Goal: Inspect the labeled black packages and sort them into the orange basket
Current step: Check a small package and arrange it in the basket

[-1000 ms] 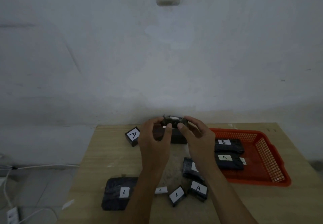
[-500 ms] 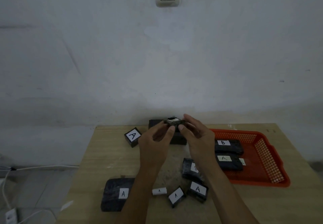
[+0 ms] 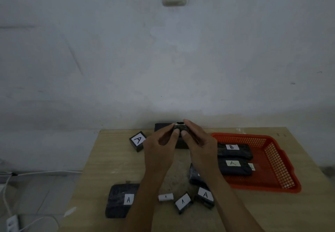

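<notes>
Both hands hold one small black package [image 3: 179, 127] up above the far middle of the table. My left hand [image 3: 160, 150] pinches its left end and my right hand [image 3: 198, 146] pinches its right end. Its white label faces away and cannot be read. The orange basket [image 3: 279, 161] stands on the right with two black packages inside, one labeled B [image 3: 233, 149] and one labeled A [image 3: 234, 166]. Several black packages lie on the table: a large one labeled A [image 3: 119, 200] at the near left and a small cube labeled A [image 3: 137, 140] at the far left.
Two small A packages [image 3: 183, 202] [image 3: 204, 196] and a white roll [image 3: 165, 196] lie near the front. A dark package [image 3: 195, 175] sits under my right forearm, another [image 3: 161, 127] at the wall. White cables and a power strip [image 3: 11, 223] lie on the floor at left.
Both hands have turned the small package between the fingertips and closed in on it; it now looks end-on and more hidden. Everything on the table and in the basket has stayed put.
</notes>
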